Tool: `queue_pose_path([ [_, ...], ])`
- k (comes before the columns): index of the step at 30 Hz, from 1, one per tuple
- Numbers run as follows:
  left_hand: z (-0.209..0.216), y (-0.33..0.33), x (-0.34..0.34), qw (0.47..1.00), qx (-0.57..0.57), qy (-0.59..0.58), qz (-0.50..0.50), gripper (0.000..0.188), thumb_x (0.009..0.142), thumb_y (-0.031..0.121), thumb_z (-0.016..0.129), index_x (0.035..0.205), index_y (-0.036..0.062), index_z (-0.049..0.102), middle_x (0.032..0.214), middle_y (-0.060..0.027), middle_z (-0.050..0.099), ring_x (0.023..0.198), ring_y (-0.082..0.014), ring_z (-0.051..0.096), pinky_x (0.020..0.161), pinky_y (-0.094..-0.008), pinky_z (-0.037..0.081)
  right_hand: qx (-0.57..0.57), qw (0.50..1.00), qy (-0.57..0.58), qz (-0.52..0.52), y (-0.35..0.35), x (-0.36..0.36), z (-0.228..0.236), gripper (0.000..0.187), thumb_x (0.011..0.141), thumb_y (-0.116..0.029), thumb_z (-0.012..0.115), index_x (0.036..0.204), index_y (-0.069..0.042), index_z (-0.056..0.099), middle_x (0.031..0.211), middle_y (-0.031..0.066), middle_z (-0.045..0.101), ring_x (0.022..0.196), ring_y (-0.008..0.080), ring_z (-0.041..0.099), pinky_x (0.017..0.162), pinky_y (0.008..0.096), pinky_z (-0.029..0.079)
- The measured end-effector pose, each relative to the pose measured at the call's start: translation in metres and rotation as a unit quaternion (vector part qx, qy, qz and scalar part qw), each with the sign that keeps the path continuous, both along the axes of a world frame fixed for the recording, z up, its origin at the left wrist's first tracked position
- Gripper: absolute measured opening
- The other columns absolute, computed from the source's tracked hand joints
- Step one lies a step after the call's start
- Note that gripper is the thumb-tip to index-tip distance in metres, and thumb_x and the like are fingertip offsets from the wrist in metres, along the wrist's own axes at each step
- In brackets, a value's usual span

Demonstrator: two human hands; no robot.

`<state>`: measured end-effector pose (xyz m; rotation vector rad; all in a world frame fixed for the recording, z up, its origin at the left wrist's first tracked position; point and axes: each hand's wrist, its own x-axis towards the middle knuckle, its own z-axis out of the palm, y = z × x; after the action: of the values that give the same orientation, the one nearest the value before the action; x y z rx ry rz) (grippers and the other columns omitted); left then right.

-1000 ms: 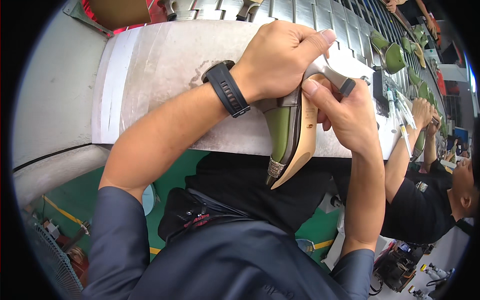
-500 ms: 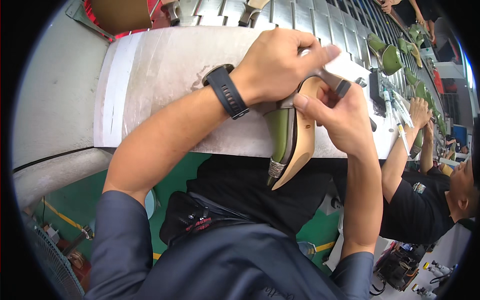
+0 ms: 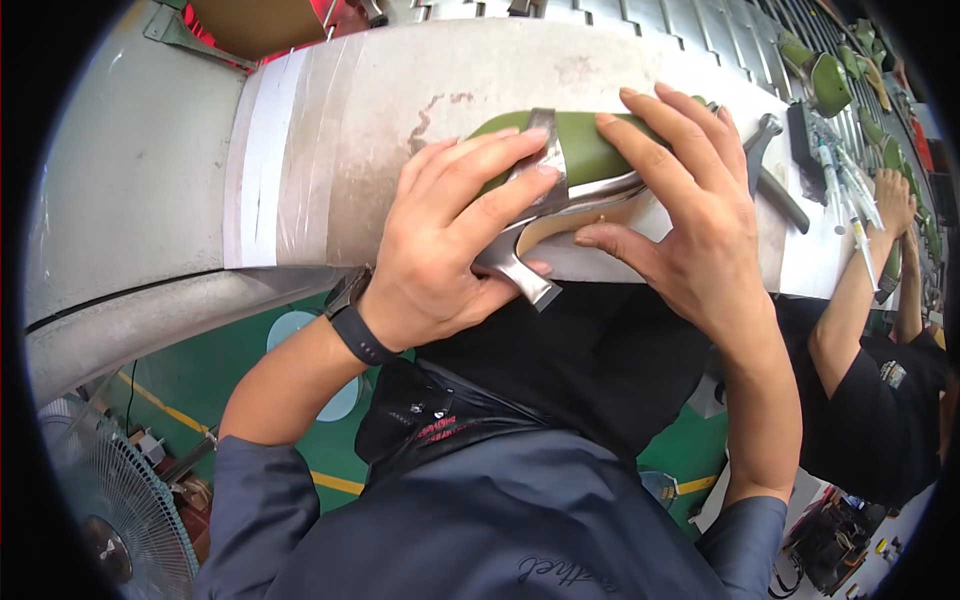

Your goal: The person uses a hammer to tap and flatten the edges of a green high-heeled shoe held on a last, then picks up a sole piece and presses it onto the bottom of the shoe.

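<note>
A green high-heeled shoe lies on its side over the bench, its metallic heel pointing toward me. A dark metallic strap crosses the green upper, and part of the tan sole shows. My left hand, a black watch at its wrist, is closed round the back of the shoe and the base of the heel. Over the front part, the fingers of my right hand press on the upper while the thumb lies by the sole. The toe is hidden behind that hand.
Right of the shoe are a metal tool with a dark handle, a black block and several syringes. A slatted metal conveyor at the back carries more green shoes. A co-worker's hand works at far right.
The shoe has turned from toe toward me to lying sideways, green upper facing up. My left hand has moved down and left to the heel, and my right hand now covers the front.
</note>
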<state>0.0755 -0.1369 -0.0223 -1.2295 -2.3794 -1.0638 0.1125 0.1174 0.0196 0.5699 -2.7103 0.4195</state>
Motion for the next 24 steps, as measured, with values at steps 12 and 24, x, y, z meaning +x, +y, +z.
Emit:
queue_pose_path([
  [12, -0.009, 0.004, -0.003, 0.998, -0.011, 0.062, -0.013, 0.058, 0.081, 0.025, 0.089, 0.132, 0.0039, 0.070, 0.140, -0.0196, 0.068, 0.131, -0.0382, 0.064, 0.110, -0.0503, 0.048, -0.025, 0.999, 0.027, 0.004, -0.007, -0.006, -0.015, 0.064, 0.073, -0.035, 0.088, 0.131, -0.013, 0.074, 0.138, 0.0063, 0.068, 0.137, 0.0327, 0.054, 0.117, 0.0577, 0.034],
  [24, -0.015, 0.008, 0.000, 0.998, -0.001, 0.057, -0.008, 0.060, 0.079, 0.020, 0.089, 0.132, 0.0017, 0.070, 0.140, -0.0195, 0.068, 0.132, -0.0395, 0.064, 0.110, -0.0501, 0.046, -0.060, 0.995, -0.077, -0.025, -0.016, -0.019, 0.006, 0.061, 0.063, -0.027, 0.094, 0.117, -0.005, 0.075, 0.126, 0.0118, 0.073, 0.128, 0.0348, 0.059, 0.111, 0.0488, 0.042],
])
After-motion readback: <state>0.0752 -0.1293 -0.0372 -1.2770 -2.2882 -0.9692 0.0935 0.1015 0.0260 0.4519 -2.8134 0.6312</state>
